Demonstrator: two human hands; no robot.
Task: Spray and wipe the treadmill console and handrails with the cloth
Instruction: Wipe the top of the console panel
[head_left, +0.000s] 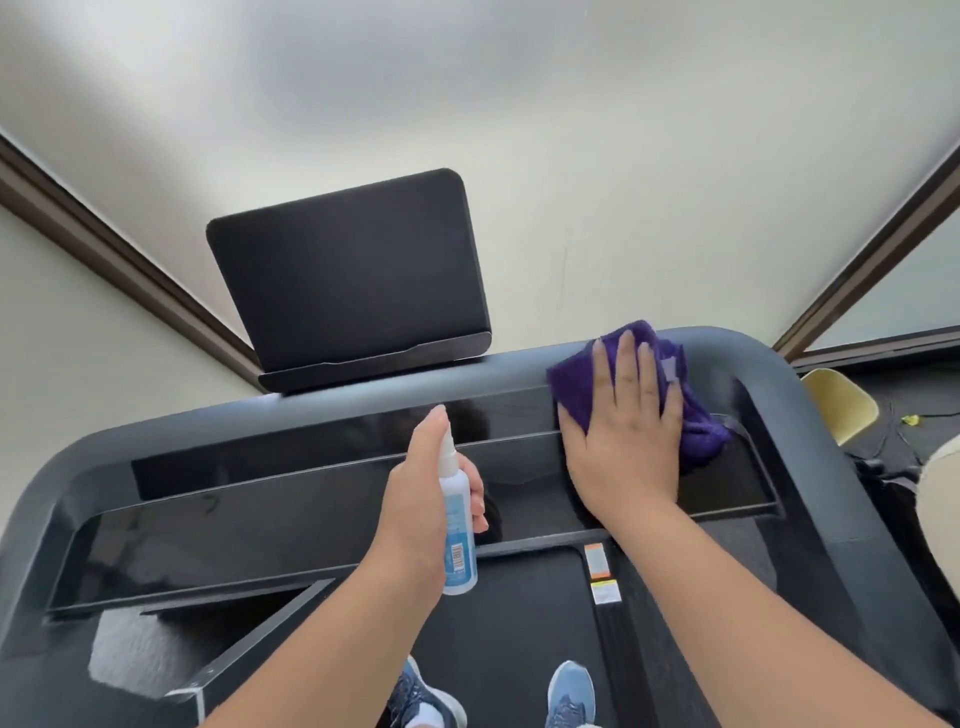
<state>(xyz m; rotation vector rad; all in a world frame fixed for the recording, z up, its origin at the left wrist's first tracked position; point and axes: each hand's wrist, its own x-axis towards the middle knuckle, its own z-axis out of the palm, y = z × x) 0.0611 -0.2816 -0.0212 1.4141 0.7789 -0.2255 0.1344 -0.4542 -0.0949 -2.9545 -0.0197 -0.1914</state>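
The dark treadmill console (291, 499) stretches across the view, glossy black panels framed by a grey rounded handrail (769, 374). Its black screen (345, 275) stands tilted at the back. My right hand (626, 431) lies flat with straight fingers on a purple cloth (691, 421), pressing it onto the right part of the console near the corner of the rail. My left hand (421, 514) grips a small white spray bottle (457, 525) upright over the console's middle, index finger on the nozzle top.
A pale wall with dark trim rises behind the screen. The treadmill belt (498, 623) and my two blue shoes (569, 696) show below. A yellow chair (841, 405) and a pale object stand at the right, beside a window.
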